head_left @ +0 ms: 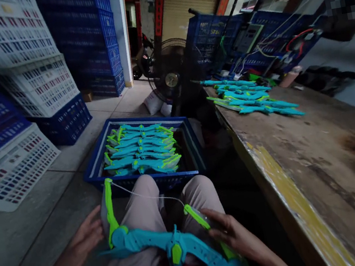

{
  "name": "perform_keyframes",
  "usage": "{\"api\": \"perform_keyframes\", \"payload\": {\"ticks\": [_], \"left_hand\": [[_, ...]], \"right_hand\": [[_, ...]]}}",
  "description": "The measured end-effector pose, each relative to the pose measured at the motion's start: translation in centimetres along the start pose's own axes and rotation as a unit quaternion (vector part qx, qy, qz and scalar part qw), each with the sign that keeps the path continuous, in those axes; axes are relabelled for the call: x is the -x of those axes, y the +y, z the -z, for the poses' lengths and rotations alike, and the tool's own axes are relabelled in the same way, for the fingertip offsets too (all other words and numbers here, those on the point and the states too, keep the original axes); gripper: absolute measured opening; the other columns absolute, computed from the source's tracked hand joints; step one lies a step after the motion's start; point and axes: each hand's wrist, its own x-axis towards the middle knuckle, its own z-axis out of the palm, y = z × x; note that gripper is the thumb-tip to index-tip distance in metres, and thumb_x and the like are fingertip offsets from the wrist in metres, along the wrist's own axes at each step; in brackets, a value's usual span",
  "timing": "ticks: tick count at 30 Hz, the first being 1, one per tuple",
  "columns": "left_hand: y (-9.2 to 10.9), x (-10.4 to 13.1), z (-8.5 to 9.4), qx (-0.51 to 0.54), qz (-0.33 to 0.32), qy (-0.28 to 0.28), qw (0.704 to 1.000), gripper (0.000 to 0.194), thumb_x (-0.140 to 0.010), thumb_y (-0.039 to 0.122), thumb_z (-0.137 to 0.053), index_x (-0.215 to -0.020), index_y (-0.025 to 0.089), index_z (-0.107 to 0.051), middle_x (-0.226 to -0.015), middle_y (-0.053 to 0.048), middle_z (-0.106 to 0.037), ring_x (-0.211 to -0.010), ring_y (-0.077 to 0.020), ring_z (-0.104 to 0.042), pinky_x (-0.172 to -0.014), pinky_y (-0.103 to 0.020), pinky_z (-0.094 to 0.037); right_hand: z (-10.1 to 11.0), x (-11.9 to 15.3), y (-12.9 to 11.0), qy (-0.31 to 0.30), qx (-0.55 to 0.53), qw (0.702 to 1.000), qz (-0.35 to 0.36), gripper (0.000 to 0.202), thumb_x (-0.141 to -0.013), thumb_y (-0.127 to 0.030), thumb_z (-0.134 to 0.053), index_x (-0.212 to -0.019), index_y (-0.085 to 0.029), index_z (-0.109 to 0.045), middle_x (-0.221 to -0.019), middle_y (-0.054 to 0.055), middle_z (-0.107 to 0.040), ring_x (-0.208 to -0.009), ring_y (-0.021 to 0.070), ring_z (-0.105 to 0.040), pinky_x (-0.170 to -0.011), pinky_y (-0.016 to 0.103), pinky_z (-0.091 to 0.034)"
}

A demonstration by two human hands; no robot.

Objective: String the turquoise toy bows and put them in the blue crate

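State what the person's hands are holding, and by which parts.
A toy bow: left hand at its green left limb, right hand on the right limb.

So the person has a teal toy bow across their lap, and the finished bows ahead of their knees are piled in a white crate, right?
Not quite. The crate holding the piled bows ahead of the knees is blue, not white; the white crates are stacked off to the left. The head view shows this. The rest stands: a teal toy bow lies across the lap, between the left hand and right hand.

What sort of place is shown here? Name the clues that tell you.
Probably a small toy assembly workshop: stacked plastic crates, a blue crate full of identical toy bows, more on a worn workbench, and one across the person's lap.
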Motion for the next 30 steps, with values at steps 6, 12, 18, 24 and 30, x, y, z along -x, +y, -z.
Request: {"api": "perform_keyframes", "payload": {"ticks": [6,12,18,24,30], "left_hand": [[4.4,-1.0,-3.5,-0.104,-0.104,-0.033,0.989,0.092,-0.087,0.076,-0.051,-0.157,0.020,-0.031,-0.158,-0.015,-0.044,-0.141,-0.0363,-0.047,-0.119,-0.052,-0.038],[3.5,-0.6,-9.7,-0.497,-0.172,-0.176,0.832,0.104,-0.063,0.054,-0.085,-0.155,0.027,-0.042,-0.160,-0.012,-0.042,-0.151,-0.0396,-0.030,-0.127,-0.058,-0.021],[1.6,-1.8,-10.7,-0.577,-0.110,-0.248,0.770,0.122,-0.066,0.052,-0.086,-0.163,0.017,-0.020,-0.169,-0.020,-0.020,-0.156,-0.0424,-0.013,-0.127,-0.064,-0.013],[4.9,-4.5,-11.8,-0.591,-0.072,-0.285,0.751,0.111,-0.067,0.026,-0.078,-0.162,0.020,-0.022,-0.168,-0.017,-0.023,-0.157,-0.0368,-0.017,-0.129,-0.057,-0.015],[7.0,-11.4,-13.4,-0.560,-0.160,-0.322,0.746,0.112,-0.061,0.036,-0.086,-0.159,0.017,-0.034,-0.160,-0.022,-0.039,-0.150,-0.0429,-0.032,-0.125,-0.062,-0.025]], "right_hand": [[-2.8,-0.8,-2.7,-0.111,0.046,0.991,0.053,0.089,-0.079,-0.067,-0.077,-0.150,-0.019,-0.053,-0.145,0.015,-0.059,-0.133,0.0358,-0.056,-0.114,0.043,-0.046],[-3.2,-1.2,-2.3,-0.136,0.163,0.976,0.049,0.106,-0.071,-0.064,-0.085,-0.156,-0.016,-0.043,-0.148,0.019,-0.054,-0.136,0.0386,-0.053,-0.115,0.044,-0.044],[-5.8,-4.9,-1.0,-0.136,0.244,0.959,0.040,0.136,-0.065,-0.071,-0.084,-0.163,-0.005,-0.019,-0.167,0.027,-0.015,-0.156,0.0387,-0.017,-0.128,0.050,-0.022],[-9.7,-11.2,1.8,-0.226,0.296,0.928,-0.034,0.120,-0.066,-0.038,-0.090,-0.164,-0.026,-0.022,-0.168,0.018,-0.022,-0.151,0.0421,-0.030,-0.121,0.057,-0.034],[-7.9,-13.1,5.4,-0.165,0.341,0.924,-0.051,0.089,-0.081,-0.001,-0.044,-0.164,-0.024,-0.024,-0.163,0.016,-0.036,-0.148,0.0341,-0.040,-0.117,0.049,-0.042]]}}
